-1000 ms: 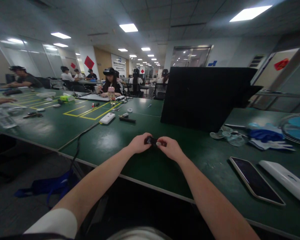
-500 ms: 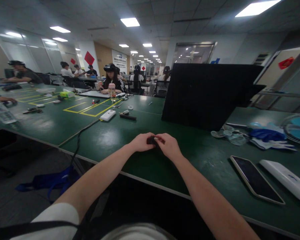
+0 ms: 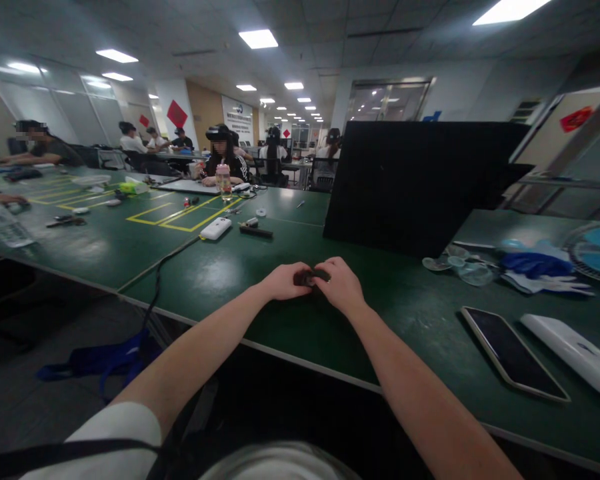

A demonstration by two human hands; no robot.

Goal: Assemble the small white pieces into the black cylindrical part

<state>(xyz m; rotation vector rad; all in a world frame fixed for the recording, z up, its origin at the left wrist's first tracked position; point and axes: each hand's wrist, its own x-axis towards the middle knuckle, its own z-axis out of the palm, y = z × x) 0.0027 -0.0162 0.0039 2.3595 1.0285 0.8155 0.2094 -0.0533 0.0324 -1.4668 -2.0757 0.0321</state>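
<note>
Just above the green table (image 3: 220, 273), my left hand (image 3: 283, 281) is closed with its fingers round a small dark object (image 3: 304, 277). Facing it, my right hand (image 3: 344, 287) pinches a dark piece (image 3: 322, 274) at the object's right end. Whether these are one thing or two joined parts I cannot tell; fingers cover much of them and the kind is too small to make out. Farther off lie a black bar-shaped item (image 3: 256, 232) and a white power bank (image 3: 216, 229).
A large black panel (image 3: 405, 187) stands at the back right. On the right are clear goggles (image 3: 470, 270), blue-and-white gloves (image 3: 543, 270), a phone (image 3: 514, 353) and a white device (image 3: 573, 353). Across the table sits a person (image 3: 225, 160) near a bottle (image 3: 224, 181).
My right hand's fingers have spread a little from the left hand, so more of the dark object shows between them. The view has tilted slightly.
</note>
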